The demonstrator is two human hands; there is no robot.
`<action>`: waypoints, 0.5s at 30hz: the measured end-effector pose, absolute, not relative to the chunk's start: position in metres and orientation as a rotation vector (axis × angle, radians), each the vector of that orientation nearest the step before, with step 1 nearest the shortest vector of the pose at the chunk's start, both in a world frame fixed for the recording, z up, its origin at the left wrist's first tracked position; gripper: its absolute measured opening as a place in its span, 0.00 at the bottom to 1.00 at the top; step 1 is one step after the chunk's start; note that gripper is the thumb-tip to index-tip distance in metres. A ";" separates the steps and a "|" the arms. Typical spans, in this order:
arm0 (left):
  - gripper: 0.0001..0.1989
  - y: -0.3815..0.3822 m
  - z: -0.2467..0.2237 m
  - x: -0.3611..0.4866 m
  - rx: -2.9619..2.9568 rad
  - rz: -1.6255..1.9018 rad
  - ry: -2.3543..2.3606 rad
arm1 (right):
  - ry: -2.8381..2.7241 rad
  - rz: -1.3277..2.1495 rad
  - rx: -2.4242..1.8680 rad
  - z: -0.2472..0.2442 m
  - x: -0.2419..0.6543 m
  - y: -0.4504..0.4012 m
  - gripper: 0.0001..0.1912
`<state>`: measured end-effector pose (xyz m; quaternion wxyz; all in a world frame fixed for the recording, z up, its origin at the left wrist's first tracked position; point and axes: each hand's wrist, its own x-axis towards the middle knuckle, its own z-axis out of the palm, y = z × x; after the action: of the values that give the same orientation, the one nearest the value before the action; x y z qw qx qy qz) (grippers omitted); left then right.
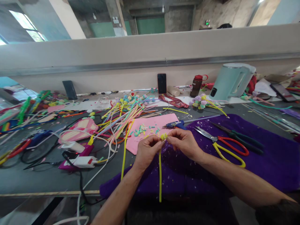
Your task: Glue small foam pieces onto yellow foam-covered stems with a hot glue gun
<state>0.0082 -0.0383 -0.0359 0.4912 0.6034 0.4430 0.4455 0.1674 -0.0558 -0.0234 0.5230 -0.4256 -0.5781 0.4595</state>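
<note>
Both hands meet over a purple cloth (234, 125) at the centre. My left hand (150, 150) pinches a small yellow curled piece (163, 136), and my right hand (184, 142) pinches it from the other side. A yellow fuzzy stem (160, 178) hangs straight down below the piece. Behind my hands lies a pink sheet (133, 145) with small green and yellow clippings. A blue-handled tool (174, 124) rests at its right edge. Another long yellow stem (125, 153) lies to the left of my left hand.
Scissors with red and yellow handles (232, 147) and dark green pliers (246, 140) lie at the right. A power strip (77, 159) with cables is at the left. Behind stand a phone (161, 83), a bottle (196, 86) and a kettle (232, 81).
</note>
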 end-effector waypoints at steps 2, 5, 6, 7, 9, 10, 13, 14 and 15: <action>0.09 -0.039 -0.037 0.008 1.470 1.079 1.077 | -1.398 1.092 -1.025 -0.024 0.168 -0.056 0.08; 0.10 -0.039 -0.036 0.009 1.479 1.074 1.083 | -1.418 1.062 -1.032 -0.024 0.168 -0.056 0.07; 0.10 -0.040 -0.035 0.009 1.487 1.071 1.087 | -1.425 1.049 -1.037 -0.023 0.167 -0.056 0.07; 0.10 -0.040 -0.035 0.009 1.495 1.068 1.090 | -1.433 1.035 -1.044 -0.023 0.167 -0.056 0.07; 0.10 -0.040 -0.034 0.009 1.509 1.058 1.089 | -1.455 0.998 -1.061 -0.023 0.167 -0.056 0.06; 0.10 -0.040 -0.033 0.009 1.513 1.052 1.085 | -1.472 0.971 -1.070 -0.023 0.167 -0.056 0.06; 0.10 -0.040 -0.033 0.009 1.521 1.045 1.070 | -1.538 0.848 -1.091 -0.024 0.167 -0.056 0.05; 0.10 -0.040 -0.033 0.009 1.521 1.043 1.063 | -1.562 0.802 -1.097 -0.024 0.167 -0.056 0.05; 0.09 -0.040 -0.034 0.009 1.519 1.041 1.056 | -1.583 0.759 -1.101 -0.025 0.167 -0.056 0.05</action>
<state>0.0086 -0.0396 -0.0336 0.4876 0.6249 0.4344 0.4279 0.1667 -0.0558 -0.0246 0.5094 -0.4571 -0.6574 0.3153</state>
